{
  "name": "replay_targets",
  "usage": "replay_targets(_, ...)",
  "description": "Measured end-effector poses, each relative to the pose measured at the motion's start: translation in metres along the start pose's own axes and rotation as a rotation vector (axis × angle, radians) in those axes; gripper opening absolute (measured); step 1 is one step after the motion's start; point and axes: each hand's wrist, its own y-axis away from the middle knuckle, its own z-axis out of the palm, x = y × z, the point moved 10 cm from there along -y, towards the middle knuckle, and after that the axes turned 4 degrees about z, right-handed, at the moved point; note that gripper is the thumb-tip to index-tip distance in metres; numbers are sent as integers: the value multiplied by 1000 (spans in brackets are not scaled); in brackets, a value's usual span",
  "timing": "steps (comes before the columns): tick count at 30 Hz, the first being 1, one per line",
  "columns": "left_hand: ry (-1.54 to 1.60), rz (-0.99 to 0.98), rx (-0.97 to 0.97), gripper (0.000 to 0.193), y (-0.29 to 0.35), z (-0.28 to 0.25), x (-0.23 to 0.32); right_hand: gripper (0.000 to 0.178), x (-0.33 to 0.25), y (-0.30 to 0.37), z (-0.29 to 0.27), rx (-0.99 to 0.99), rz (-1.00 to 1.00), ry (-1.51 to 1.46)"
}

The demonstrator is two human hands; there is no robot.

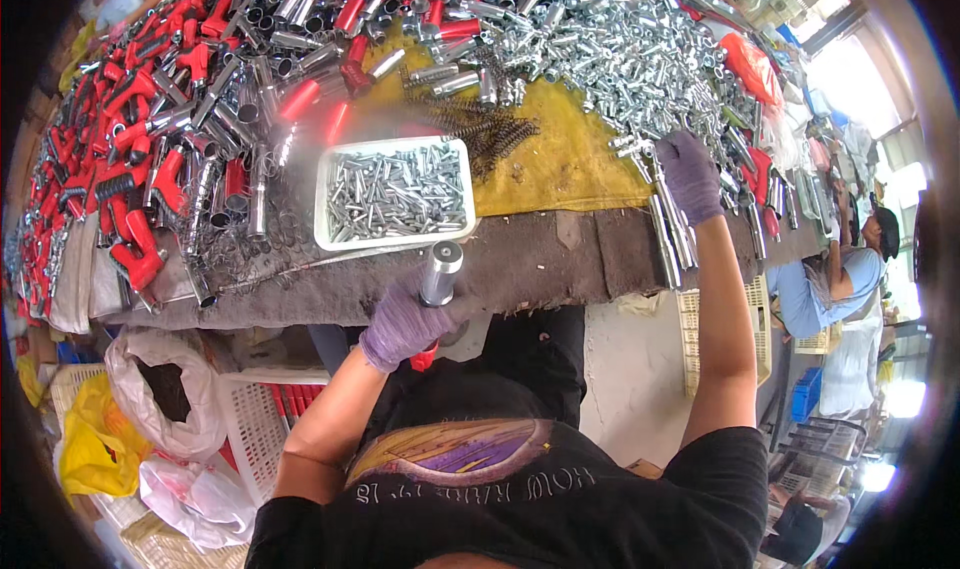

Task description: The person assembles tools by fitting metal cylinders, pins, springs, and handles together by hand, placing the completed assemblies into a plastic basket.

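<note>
My left hand [408,321], in a purple knit glove, is wrapped round an upright silver metal tube [441,274] at the table's near edge. A bit of red shows below that fist, apparently the tube's handle. Farther right, my right hand [688,172], gloved alike, has its fingers curled down at the edge of a heap of small shiny metal fittings [625,64]. What its fingertips hold, if anything, is hidden. Long metal tubes [664,241] lie below that wrist. Between the hands stands a white tray [468,184] full of small metal pins [395,191].
Red-handled metal tools [140,184] are heaped at the left. Dark coil springs [485,134] lie on a yellow cloth [560,159]. White sacks [165,379] and a white crate [250,429] stand below the table at left. Another person [835,289] sits at the right.
</note>
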Motion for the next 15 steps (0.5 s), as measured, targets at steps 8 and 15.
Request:
replay_targets(8,-12,158,-58,20,0,-1,3,13,3,91,-81,-182,5,-145)
replay_targets(15,35,64,-61,23,-3,4,3,22,6,61,-56,-156,-118,-59)
